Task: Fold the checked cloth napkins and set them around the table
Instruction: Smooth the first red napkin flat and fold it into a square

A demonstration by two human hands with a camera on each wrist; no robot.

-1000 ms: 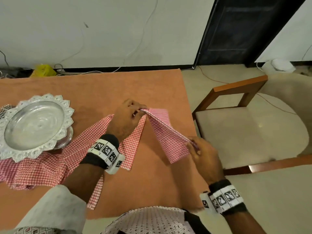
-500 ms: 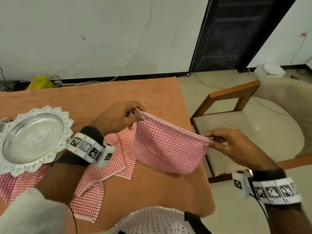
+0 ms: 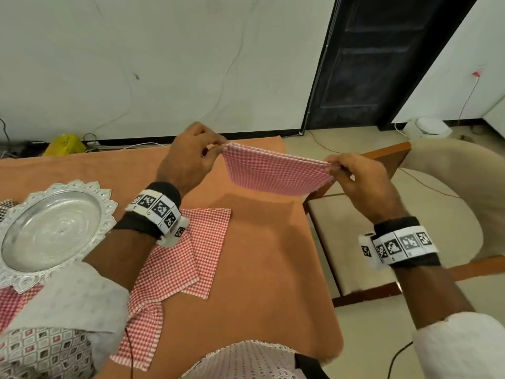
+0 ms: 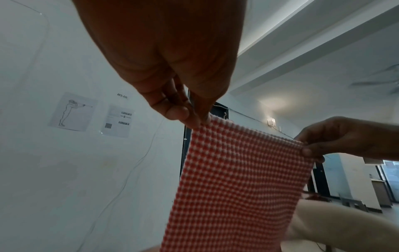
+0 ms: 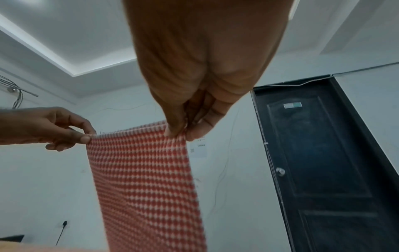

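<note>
A red-and-white checked napkin [image 3: 276, 170] hangs in the air above the table's right edge, stretched taut between both hands. My left hand [image 3: 216, 151] pinches its left top corner, and my right hand [image 3: 334, 166] pinches the right top corner. The wrist views show the same napkin [image 4: 237, 179] [image 5: 142, 179] hanging straight down from the left hand [image 4: 199, 121] and the right hand [image 5: 180, 133]. Other checked napkins [image 3: 196, 247] lie flat on the orange table [image 3: 262, 269] under my left forearm, and one more [image 3: 13, 299] lies under the plate.
An ornate silver plate [image 3: 52, 231] sits at the table's left. A wooden chair with a cream seat [image 3: 382, 228] stands close to the table's right side. A dark door [image 3: 388, 58] and floor cables are behind.
Both hands have lifted the napkin off the table and pulled it taut in the air; the right hand moved up and away to the right. The head view tilted up.
</note>
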